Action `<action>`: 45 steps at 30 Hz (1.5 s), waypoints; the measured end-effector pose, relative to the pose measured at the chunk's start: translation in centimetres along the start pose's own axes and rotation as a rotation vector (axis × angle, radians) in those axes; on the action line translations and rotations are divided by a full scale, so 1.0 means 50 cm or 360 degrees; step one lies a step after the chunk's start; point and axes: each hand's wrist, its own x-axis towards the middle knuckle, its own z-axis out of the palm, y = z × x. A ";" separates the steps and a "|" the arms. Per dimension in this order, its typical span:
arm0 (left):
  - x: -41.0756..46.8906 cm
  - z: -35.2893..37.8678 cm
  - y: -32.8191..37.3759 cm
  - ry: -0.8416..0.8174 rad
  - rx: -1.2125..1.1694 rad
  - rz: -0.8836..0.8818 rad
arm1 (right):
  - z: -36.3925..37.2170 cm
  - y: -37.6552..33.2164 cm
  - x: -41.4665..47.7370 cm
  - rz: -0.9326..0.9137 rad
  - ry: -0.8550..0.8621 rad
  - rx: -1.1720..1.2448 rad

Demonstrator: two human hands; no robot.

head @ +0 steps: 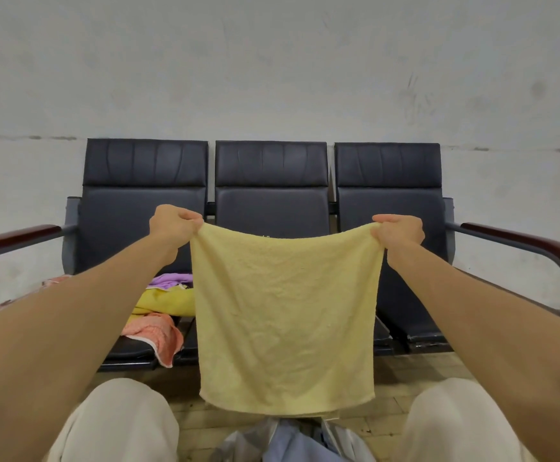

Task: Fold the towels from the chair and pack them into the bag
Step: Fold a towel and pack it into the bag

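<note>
Left hand and right hand pinch pale yellow towel, hiding the seat.

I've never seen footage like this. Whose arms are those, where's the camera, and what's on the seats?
No machine here: the camera sits on a person's head, looking down, so you see their own arms. The left hand and right hand each grip a top corner of a pale yellow towel, which hangs spread open. Behind stands a row of dark chairs; on one seat lie a purple towel, a bright yellow towel and an orange towel, crumpled. What looks like a bag sits between the knees.
</note>
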 end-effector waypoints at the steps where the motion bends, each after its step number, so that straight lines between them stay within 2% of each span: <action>1: -0.003 -0.001 0.002 -0.0003 0.0029 0.0023 | -0.002 -0.001 0.000 -0.0004 -0.0005 -0.0027; 4: -0.016 -0.004 0.009 0.0043 0.0213 0.0170 | -0.003 -0.001 0.008 0.0091 -0.0063 -0.0065; 8: -0.022 -0.005 0.006 0.0069 0.0452 0.0329 | 0.000 0.008 0.008 0.0236 -0.0312 -0.0100; 12: -0.029 -0.002 0.003 0.0080 0.0628 0.0425 | 0.011 0.021 0.010 0.0206 -0.0231 -0.0146; 18: -0.020 0.000 -0.010 0.0139 0.0744 0.0441 | 0.011 0.025 0.026 -0.0046 -0.0025 -0.0288; 25: -0.020 0.007 -0.014 0.0254 0.0594 0.0345 | 0.021 0.026 0.028 -0.0252 0.0087 -0.0375; 30: -0.008 0.026 -0.033 0.0359 0.0606 0.0291 | 0.036 0.050 0.036 -0.0420 0.0074 -0.0668; 38: 0.036 0.106 -0.066 0.0119 0.0161 -0.0038 | 0.098 0.088 0.075 -0.0405 0.0010 -0.0762; 42: 0.071 0.155 -0.093 0.0093 -0.0121 -0.0251 | 0.139 0.127 0.122 -0.0393 -0.0055 -0.0764; 45: 0.103 0.196 -0.125 0.0084 -0.0090 -0.0282 | 0.167 0.164 0.169 -0.0492 -0.0160 -0.0889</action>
